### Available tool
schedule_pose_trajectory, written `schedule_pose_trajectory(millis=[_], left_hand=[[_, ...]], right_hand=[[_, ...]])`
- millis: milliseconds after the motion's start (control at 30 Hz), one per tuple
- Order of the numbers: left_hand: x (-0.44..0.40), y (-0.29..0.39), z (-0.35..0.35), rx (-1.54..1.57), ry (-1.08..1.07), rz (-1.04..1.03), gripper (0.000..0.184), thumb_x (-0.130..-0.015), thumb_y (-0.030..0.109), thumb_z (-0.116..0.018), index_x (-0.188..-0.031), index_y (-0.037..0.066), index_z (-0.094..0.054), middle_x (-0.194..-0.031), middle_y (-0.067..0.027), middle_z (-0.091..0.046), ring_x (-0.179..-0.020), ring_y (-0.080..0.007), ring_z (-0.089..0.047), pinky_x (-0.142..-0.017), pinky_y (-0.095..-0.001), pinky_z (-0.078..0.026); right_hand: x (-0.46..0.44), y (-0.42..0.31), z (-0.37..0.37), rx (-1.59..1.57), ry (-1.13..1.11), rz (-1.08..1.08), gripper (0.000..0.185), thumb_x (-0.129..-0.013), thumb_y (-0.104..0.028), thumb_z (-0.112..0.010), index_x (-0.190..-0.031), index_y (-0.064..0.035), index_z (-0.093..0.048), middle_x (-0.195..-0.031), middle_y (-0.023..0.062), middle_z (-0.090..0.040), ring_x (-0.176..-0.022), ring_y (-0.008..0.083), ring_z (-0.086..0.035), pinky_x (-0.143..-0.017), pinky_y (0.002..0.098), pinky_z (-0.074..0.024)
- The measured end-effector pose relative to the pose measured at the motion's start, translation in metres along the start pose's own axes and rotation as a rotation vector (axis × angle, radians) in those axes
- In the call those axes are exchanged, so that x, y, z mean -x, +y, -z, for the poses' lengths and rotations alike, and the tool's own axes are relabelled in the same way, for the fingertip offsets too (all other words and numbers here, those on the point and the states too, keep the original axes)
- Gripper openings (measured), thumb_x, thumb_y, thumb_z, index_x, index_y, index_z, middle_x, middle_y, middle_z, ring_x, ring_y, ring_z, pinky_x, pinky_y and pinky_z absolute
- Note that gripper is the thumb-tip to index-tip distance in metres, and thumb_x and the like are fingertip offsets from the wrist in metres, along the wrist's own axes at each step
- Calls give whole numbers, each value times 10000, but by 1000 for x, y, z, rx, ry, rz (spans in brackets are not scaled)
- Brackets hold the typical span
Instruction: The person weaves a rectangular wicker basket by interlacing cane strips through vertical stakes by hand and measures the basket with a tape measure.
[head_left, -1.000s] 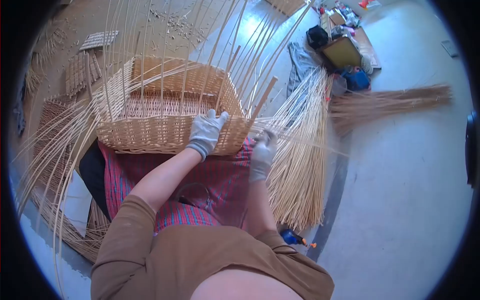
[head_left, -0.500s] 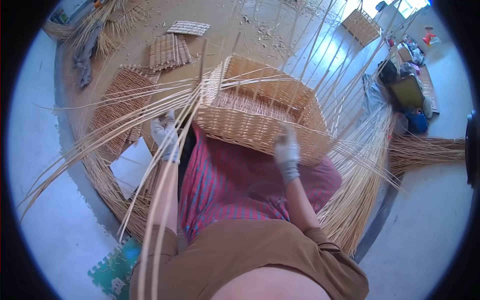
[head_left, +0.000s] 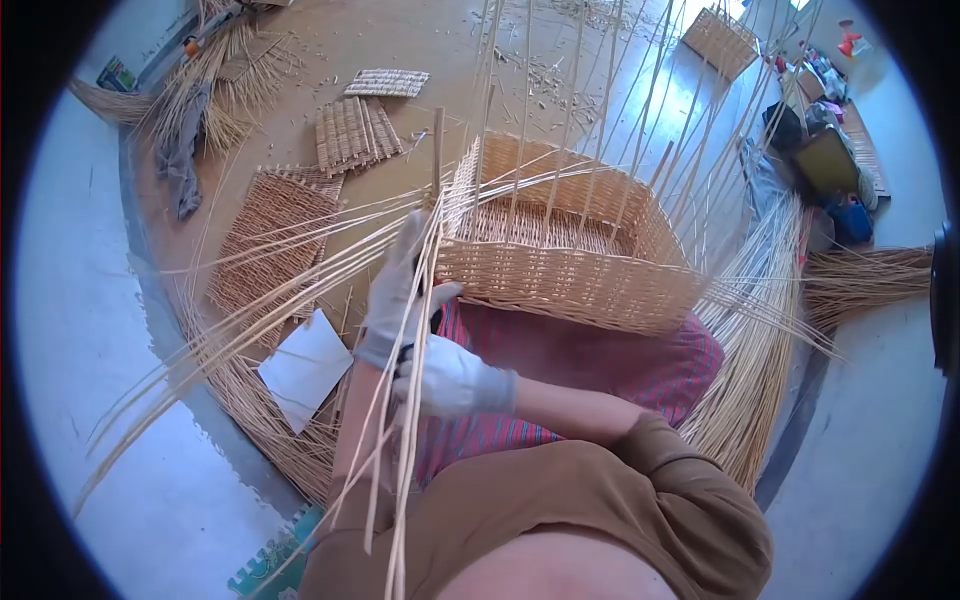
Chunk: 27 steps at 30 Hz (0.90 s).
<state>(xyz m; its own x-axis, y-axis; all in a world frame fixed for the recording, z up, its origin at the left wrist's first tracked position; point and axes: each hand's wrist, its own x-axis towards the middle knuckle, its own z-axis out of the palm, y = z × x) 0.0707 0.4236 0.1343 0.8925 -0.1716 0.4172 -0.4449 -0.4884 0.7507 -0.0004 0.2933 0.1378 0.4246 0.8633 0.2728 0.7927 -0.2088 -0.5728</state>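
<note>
A woven wicker basket (head_left: 580,285) with tall upright stakes rests on the striped cloth (head_left: 620,365) over my lap. My left hand (head_left: 400,290), in a pale glove, is at the basket's left corner with its fingers apart, behind loose strands (head_left: 250,300) that fan out left and downward. Just below it, my gloved right hand (head_left: 450,380) has its fingers curled beside hanging strands, close to the left wrist. A dark object shows at its fingertips, too hidden to identify.
Woven panels (head_left: 265,235) lie on the floor at left, beside a white sheet (head_left: 305,370). A bundle of pale canes (head_left: 750,370) is right of my lap, with brown canes (head_left: 865,280) beyond. Another basket (head_left: 720,45) stands at the back.
The view has swung left. My left hand has gone from the basket's front wall to its left corner. My right hand has crossed from the right side to beside my left wrist.
</note>
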Motion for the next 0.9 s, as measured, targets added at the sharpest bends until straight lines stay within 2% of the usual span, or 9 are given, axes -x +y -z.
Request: schedule_pose_trajectory(millis=[33, 167, 200, 233, 333, 500, 600, 733, 900], left_hand=[[-13, -3, -8, -190, 16, -152, 557, -939, -5, -675, -1468, 7, -505, -1002, -49, -708, -884, -119, -668, -1098, -342, -466], [-35, -50, -16, 649, 283, 182, 273, -1050, 227, -580, -1239, 33, -612, -687, 27, -515, -665, -92, -542, -1013, -362, -510], [-31, -57, -13, 804, 340, 282, 266, -1063, 217, -556, -1253, 35, -602, -649, 35, -478, -640, -76, -524, -1035, -380, -505], [-24, -58, -19, 809, 342, 299, 266, -1063, 217, -556, -1253, 35, -602, -649, 35, -478, -640, -76, -524, -1035, -380, -505], [-13, -44, -29, 578, 369, 206, 270, -1080, 240, -528, -1220, 23, -609, -658, 18, -533, -651, -81, -550, -1038, -386, -502], [10, -38, -92, 578, 699, 182, 415, -972, 139, -713, -1314, -20, -539, -1163, -62, -653, -1027, -148, -619, -1020, -312, -480], [15, -91, -112, 464, 474, 474, 658, -860, 104, -824, -1414, 8, -482, -1340, -131, -625, -1184, -264, -628, -1067, -366, -476], [-17, -106, -96, -6, 36, 472, 780, -753, 402, -906, -1317, -14, -565, -1250, -181, -681, -1083, -312, -683, -928, -408, -538], [-18, -109, -100, 194, 42, 554, 888, -676, 578, -899, -1292, -8, -642, -1164, -222, -712, -1057, -363, -687, -935, -443, -545]], right_hand=[[14, -2, 2, 108, 11, -44, 213, -779, -335, -714, -779, -125, -677, -695, 70, -632, -749, 308, -665, -804, 435, -501], [95, 40, 55, 153, 106, -514, 267, -869, -366, -647, -749, -128, -655, -699, 113, -639, -743, 335, -670, -652, 440, -514], [127, 92, 54, -90, 517, -297, 377, -976, -373, -551, -723, -100, -609, -659, 105, -603, -641, 310, -614, -636, 424, -509], [125, 108, 66, -695, 931, -740, 562, -1064, -487, -440, -693, -80, -552, -613, 59, -528, -561, 228, -507, -611, 371, -481], [137, 198, 64, -1270, 1191, -449, 697, -1038, -653, -357, -779, -43, -574, -613, -36, -409, -562, 103, -413, -616, 307, -438], [144, 174, 68, -756, 1084, -633, 302, -1062, -320, -553, -1118, -32, -624, -798, -6, -599, -741, 91, -562, -807, 300, -519], [161, 176, 66, -676, 1055, -766, 189, -1019, -54, -616, -1199, -43, -674, -1015, 26, -726, -893, 75, -630, -835, 240, -512], [148, 174, 56, -462, 1091, -911, 123, -996, -47, -653, -1101, -27, -714, -1015, 21, -722, -889, 70, -630, -816, 241, -536], [138, 178, 50, -608, 1295, -897, 102, -990, -29, -651, -1066, -33, -719, -942, 15, -714, -859, 69, -637, -765, 228, -541]])
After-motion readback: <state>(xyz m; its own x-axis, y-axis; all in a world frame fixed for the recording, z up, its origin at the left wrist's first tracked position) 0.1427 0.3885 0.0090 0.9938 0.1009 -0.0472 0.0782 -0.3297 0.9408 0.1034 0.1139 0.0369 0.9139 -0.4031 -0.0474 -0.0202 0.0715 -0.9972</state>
